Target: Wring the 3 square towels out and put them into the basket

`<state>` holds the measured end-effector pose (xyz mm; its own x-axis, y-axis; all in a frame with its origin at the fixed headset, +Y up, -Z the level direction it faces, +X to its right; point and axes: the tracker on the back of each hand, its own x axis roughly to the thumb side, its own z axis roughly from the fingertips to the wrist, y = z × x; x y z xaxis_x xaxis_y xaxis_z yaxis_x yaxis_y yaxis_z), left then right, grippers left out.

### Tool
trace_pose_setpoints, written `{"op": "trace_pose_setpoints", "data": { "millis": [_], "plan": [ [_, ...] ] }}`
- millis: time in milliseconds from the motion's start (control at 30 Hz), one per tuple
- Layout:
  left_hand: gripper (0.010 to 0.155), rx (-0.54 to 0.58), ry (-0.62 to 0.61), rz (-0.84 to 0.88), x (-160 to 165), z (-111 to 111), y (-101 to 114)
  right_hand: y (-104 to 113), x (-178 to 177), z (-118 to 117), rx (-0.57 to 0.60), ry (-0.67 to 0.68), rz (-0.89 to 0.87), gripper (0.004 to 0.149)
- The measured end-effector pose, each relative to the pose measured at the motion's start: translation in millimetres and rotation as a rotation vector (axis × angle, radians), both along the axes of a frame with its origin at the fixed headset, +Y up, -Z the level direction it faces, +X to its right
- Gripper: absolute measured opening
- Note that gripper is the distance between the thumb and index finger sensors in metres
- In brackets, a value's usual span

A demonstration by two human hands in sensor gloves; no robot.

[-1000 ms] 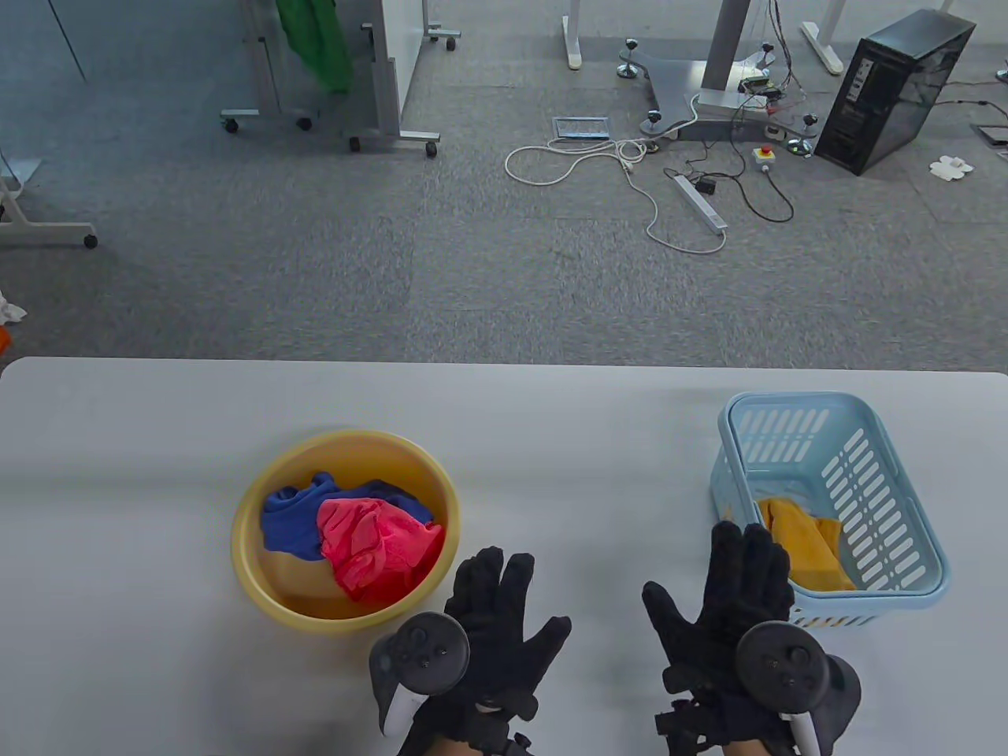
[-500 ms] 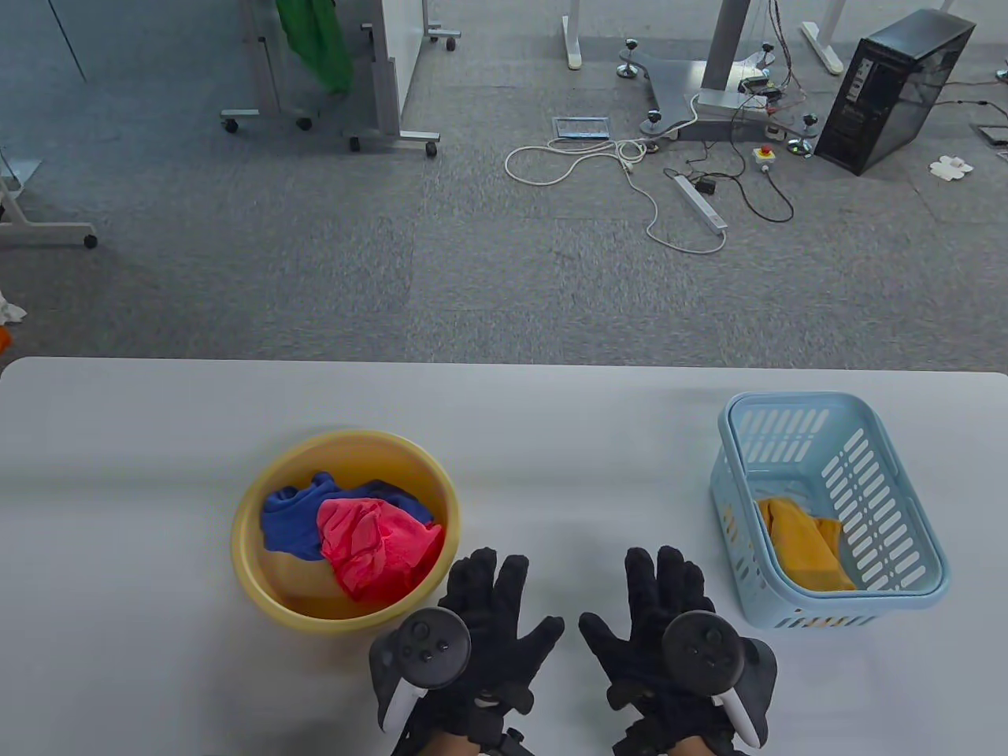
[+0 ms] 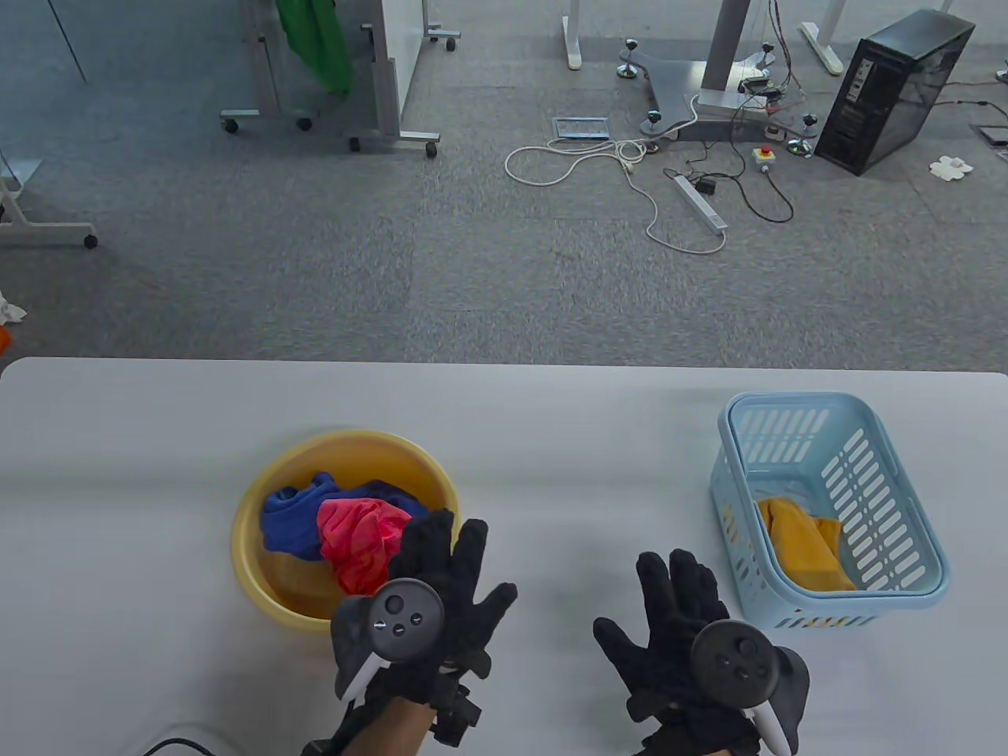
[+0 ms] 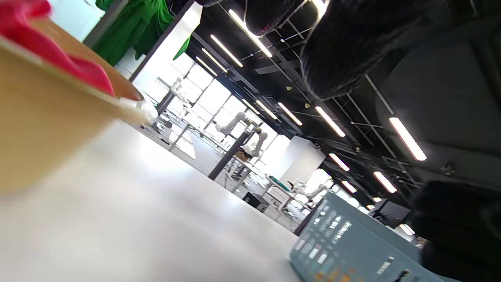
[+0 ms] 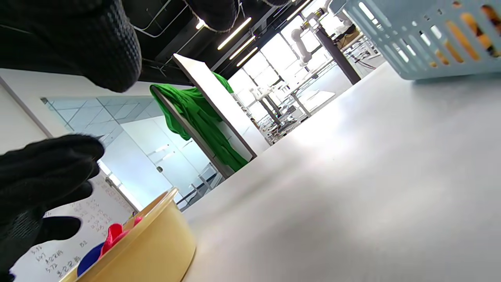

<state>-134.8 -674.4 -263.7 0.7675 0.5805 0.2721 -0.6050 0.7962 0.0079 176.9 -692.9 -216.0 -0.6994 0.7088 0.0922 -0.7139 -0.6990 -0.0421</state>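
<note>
A yellow basin (image 3: 260, 504) on the table holds a red towel (image 3: 354, 539) lying on a blue towel (image 3: 287, 516). An orange towel (image 3: 803, 543) lies in the light blue basket (image 3: 906, 488) at the right. My left hand (image 3: 441, 575) hovers open over the basin's near right rim, its fingertips above the red towel's edge, holding nothing. My right hand (image 3: 677, 622) is open above the table between basin and basket, also holding nothing. The basin (image 4: 43, 133), the red towel (image 4: 58, 55) and the basket (image 4: 352, 246) show in the left wrist view, and the basin (image 5: 148, 246) and basket (image 5: 422, 35) in the right wrist view.
The white table (image 3: 551, 441) ends at a far edge with grey carpet beyond. A black cable (image 3: 169, 744) lies at the table's near edge, left of my left arm. Cables, a power strip and a computer tower stand on the floor far off.
My left hand has moved left and forward over the basin's rim toward the red towel. My right hand swung left away from the basket, then drifted slightly back right. The towels have not moved.
</note>
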Motion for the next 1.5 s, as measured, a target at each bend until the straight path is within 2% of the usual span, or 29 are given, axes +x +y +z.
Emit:
{"op": "trace_pose_setpoints", "data": {
  "millis": [133, 267, 333, 467, 667, 933, 1033, 1133, 1233, 1367, 1500],
  "plan": [
    [0.08, -0.033, 0.079, -0.132, -25, -18, 18, 1, 0, 1, -0.007, 0.017, -0.047, 0.093],
    [0.079, -0.074, 0.145, -0.223, -41, -36, 28, 4, 2, 3, 0.001, 0.023, -0.062, 0.092],
    [0.079, -0.121, 0.199, -0.337, -53, -47, 34, 7, 5, 5, 0.011, 0.021, -0.075, 0.091],
    [0.08, -0.173, 0.265, -0.405, -67, -59, 40, 9, 9, 5, 0.017, 0.017, -0.101, 0.091],
    [0.082, -0.254, 0.377, -0.444, -74, -69, 31, 9, 7, 5, 0.006, 0.034, -0.1, 0.091],
    [0.08, -0.434, 0.414, -0.476, -64, -82, 8, 3, 3, 4, -0.021, 0.052, -0.099, 0.091],
    [0.082, -0.451, 0.442, -0.525, -61, -86, 0, 4, 3, 4, -0.019, 0.058, -0.1, 0.091],
    [0.085, -0.502, 0.476, -0.645, -61, -89, -6, 4, 3, 3, 0.002, 0.065, -0.114, 0.091],
    [0.077, -0.519, 0.493, -0.633, -62, -91, -9, 5, 4, 3, 0.005, 0.059, -0.126, 0.091],
    [0.052, -0.489, 0.499, -0.646, -60, -92, -5, 4, 4, 3, 0.008, 0.072, -0.141, 0.087],
    [0.044, -0.479, 0.496, -0.663, -63, -91, 6, 5, 2, 5, 0.012, 0.079, -0.139, 0.088]
  ]
}}
